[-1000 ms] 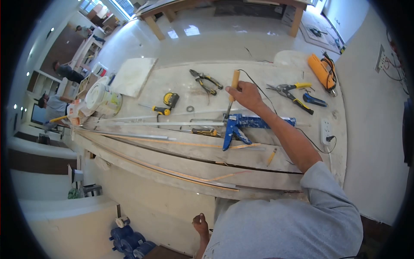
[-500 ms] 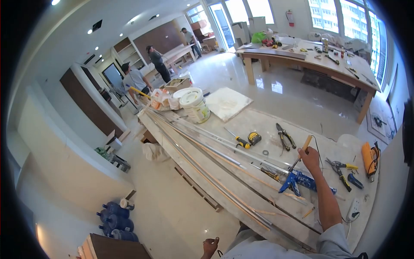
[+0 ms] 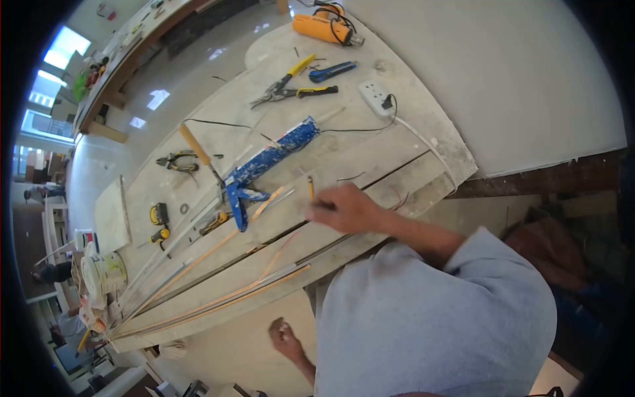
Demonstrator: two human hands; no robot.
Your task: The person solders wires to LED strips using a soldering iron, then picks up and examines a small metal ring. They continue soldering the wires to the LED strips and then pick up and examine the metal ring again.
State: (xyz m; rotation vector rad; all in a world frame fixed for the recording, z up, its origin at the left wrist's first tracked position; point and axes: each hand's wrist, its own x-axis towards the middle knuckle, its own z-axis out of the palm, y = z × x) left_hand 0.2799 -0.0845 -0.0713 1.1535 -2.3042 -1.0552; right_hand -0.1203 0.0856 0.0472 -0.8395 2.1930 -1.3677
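My right hand (image 3: 340, 208) is over the table, fingers curled and blurred, contents hidden. A short yellow pencil (image 3: 311, 187) shows right at its fingertips. Low beside the table edge is my left hand (image 3: 284, 337), fingers folded inward around something I cannot make out. A soldering iron with a wooden handle (image 3: 194, 143) rests with its front end against a paint-spattered blue caulking gun (image 3: 268, 159). Orange-edged strips (image 3: 218, 291) run along the near side of the table. Tin snips (image 3: 284, 86), a blue utility knife (image 3: 333, 71) and pliers (image 3: 178, 160) lie farther back.
A white power strip (image 3: 375, 99) with a cable sits near the right end of the worktable (image 3: 423, 112). An orange heat gun (image 3: 324, 28) lies at the far corner. A tape measure (image 3: 159, 214) and white bucket (image 3: 106, 271) are leftward. Other people stand at the far left.
My right hand has let go of the soldering iron, which now lies by the caulking gun, and is beside the pencil. The view has swung right and tilted; my left hand stays low.
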